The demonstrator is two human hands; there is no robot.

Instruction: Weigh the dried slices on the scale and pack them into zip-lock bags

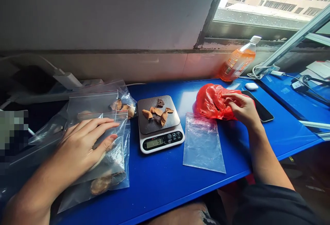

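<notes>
"Red plastic bag point(210, 99): where is it lying?"

"It's lying on the blue surface point(154, 180), right of the scale point(157, 130), and my right grip point(241, 107) is touching it with bent fingers; whether I'm pinching it, I cannot tell."

"And your left grip point(86, 141)?"

"It's resting on the clear zip bags point(117, 158), thumb spread from the fingers, while the scale is bearing dried pieces point(156, 110)."
</notes>
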